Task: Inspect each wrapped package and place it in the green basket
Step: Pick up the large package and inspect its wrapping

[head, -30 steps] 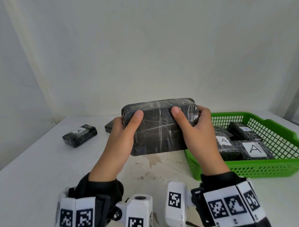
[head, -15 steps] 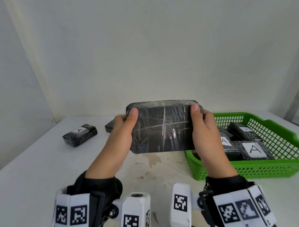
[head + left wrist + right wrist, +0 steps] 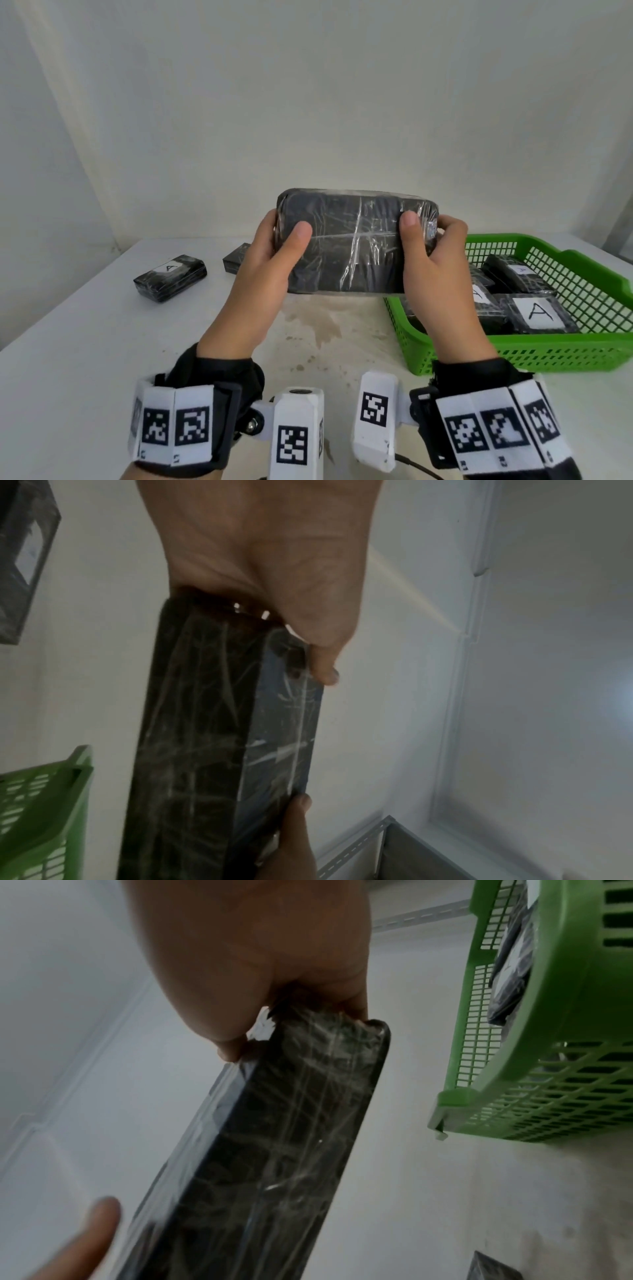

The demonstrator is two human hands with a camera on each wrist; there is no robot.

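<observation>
A black package wrapped in clear film (image 3: 352,245) is held up above the table, its broad unlabelled face toward me. My left hand (image 3: 274,253) grips its left end, thumb across the front; my right hand (image 3: 428,253) grips the right end the same way. The left wrist view shows the package (image 3: 219,750) edge-on under the palm, and so does the right wrist view of the package (image 3: 274,1150). The green basket (image 3: 582,349) stands at the right with several wrapped packages inside, one (image 3: 537,313) labelled A.
A wrapped package with an A label (image 3: 170,278) lies on the white table (image 3: 85,359) at the left. A second dark package (image 3: 236,262) sits behind my left hand, partly hidden. A brownish stain (image 3: 315,322) marks the table's middle. A wall rises behind.
Both hands turned the package and raised it slightly, so its broad face now stands more upright toward me. My thumbs shifted on the front face. Nothing else moved.
</observation>
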